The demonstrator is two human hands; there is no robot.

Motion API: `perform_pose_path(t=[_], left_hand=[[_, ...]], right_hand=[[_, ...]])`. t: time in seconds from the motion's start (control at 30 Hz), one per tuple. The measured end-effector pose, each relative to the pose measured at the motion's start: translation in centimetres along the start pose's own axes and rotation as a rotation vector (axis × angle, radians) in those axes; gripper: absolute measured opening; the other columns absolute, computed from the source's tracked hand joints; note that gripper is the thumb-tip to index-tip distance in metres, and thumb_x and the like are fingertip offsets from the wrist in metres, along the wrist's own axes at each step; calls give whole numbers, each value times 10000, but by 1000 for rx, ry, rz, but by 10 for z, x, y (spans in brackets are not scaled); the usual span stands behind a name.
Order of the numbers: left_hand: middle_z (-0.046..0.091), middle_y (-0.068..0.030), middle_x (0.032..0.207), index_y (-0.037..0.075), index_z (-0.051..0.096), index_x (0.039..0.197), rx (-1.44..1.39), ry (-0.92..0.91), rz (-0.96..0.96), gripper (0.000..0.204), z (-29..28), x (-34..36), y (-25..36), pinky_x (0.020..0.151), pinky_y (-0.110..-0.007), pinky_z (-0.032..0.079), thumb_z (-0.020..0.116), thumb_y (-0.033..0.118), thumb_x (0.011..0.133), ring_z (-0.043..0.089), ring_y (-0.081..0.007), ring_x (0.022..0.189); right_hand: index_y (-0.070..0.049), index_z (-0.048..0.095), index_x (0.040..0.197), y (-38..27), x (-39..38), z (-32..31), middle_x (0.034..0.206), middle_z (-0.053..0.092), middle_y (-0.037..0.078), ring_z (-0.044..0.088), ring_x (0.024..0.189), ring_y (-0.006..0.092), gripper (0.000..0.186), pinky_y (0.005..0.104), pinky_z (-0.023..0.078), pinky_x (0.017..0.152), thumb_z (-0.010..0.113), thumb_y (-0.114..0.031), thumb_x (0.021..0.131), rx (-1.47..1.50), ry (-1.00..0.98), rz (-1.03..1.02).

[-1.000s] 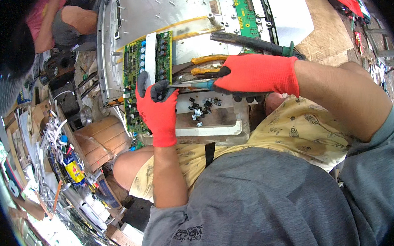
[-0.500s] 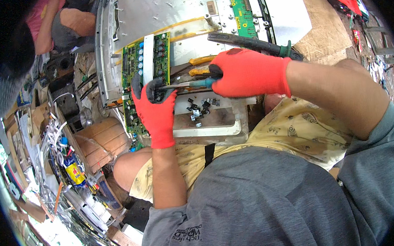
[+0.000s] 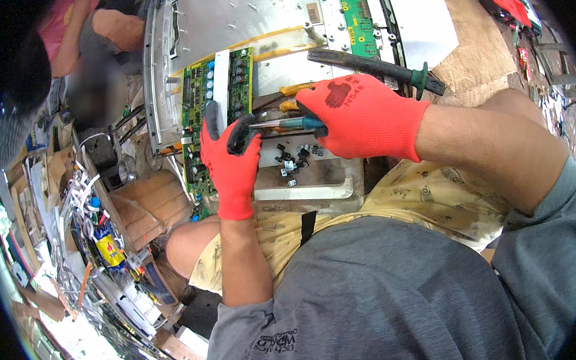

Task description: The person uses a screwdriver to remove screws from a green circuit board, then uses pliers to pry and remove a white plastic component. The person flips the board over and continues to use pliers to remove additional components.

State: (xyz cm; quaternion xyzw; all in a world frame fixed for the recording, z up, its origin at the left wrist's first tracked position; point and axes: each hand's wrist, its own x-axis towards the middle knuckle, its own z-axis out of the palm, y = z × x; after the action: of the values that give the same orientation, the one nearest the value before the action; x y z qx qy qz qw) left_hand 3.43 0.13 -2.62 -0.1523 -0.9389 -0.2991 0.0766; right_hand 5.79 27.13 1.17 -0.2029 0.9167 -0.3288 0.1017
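A green circuit board [image 3: 195, 90] with a white strip [image 3: 218, 86] and several blue-topped capacitors lies in front of me, slightly left. My left hand [image 3: 232, 166], in a red glove with dark fingertips, is closed on the board's right side. In my right hand [image 3: 366, 118], gloved the same way, is a screwdriver [image 3: 282, 123] with a teal handle. Its shaft points left, and the tip is close to my left thumb and the board's edge. Several small black components [image 3: 289, 160] lie in a loose heap below the screwdriver.
A large metal panel [image 3: 227, 20] with a green board strip [image 3: 358, 20] lies beyond. Yellow-handled tools [image 3: 294, 90] and a black tool with a green ring [image 3: 373, 68] rest on it. Mixed scrap [image 3: 95, 236] is piled at left, and another person's knee [image 3: 118, 29] shows far left.
My right hand has rolled so more of the glove's back shows, and the screwdriver tip has shifted a little to the right. My left hand keeps its place on the board.
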Motion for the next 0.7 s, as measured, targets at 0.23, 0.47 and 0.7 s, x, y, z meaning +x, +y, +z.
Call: perform_pose_path(t=[0.23, 0.47, 0.7], left_hand=[[529, -213, 1434, 36, 756, 943, -185, 97, -200, 313, 6, 1, 3, 993, -398, 516, 869, 38, 651, 578, -350, 1276], [531, -195, 1427, 45, 756, 985, -27, 67, -2, 337, 0, 3, -2, 906, -368, 560, 862, 31, 666, 604, -326, 1234], [491, -173, 1467, -12, 722, 977, -171, 73, -173, 325, 7, -1, 7, 904, -328, 571, 866, 20, 687, 641, -268, 1160]], right_hand=[[-15, 657, 1047, -8, 18, -33, 1110, 697, 227, 659, 1066, 405, 457, 452, 523, 919, 640, -443, 888, 196, -496, 353], [-14, 657, 1012, -3, 0, -9, 1078, 700, 223, 674, 1002, 390, 338, 447, 534, 859, 652, -325, 880, 47, -167, 107], [-20, 691, 1116, -4, 21, -27, 1042, 707, 249, 678, 1018, 403, 430, 453, 534, 918, 645, -370, 871, 192, -443, 393]])
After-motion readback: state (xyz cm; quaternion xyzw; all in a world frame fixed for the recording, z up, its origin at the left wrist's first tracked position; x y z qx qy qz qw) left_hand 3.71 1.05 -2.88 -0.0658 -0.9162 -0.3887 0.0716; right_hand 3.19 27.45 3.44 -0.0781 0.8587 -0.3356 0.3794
